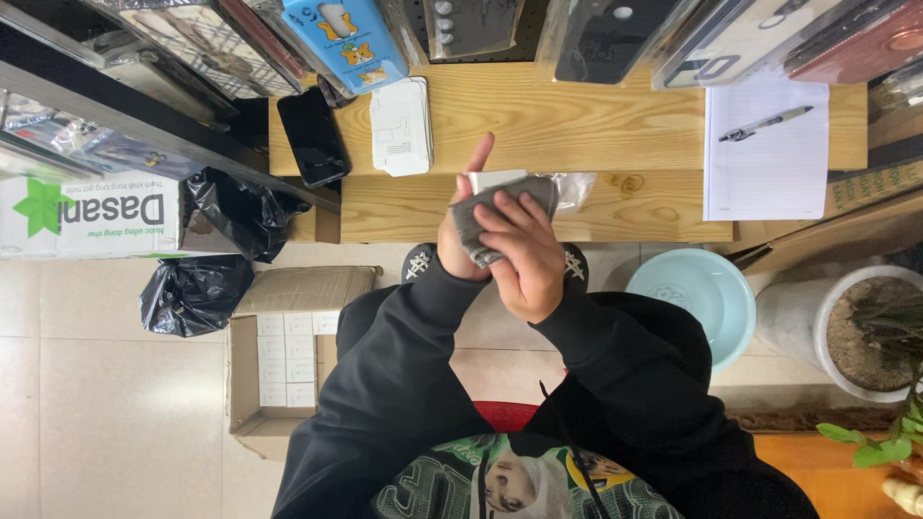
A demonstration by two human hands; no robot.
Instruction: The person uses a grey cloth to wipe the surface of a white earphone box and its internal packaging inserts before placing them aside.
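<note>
Black bags [207, 259] far left; open cardboard box [288, 356] of white packs on floor. Black phone [312, 135] and white pack stack [402, 125] lie on wooden tabletop [596, 120]. Left hand [460, 226] closed on grey cloth [495, 216], thumb up. Right hand [524, 255] grips cloth from front, fingers curled, hiding most of white item inside. Clear wrapper [574, 187] just beside. Notepad [766, 149] with pen [766, 123] right; pale basin [702, 293], plant pot [865, 332] below.

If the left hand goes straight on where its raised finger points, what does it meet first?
Probably the white box stack on the wooden table. The left hand points up-left toward it, past the grey cloth; height is unclear.
</note>
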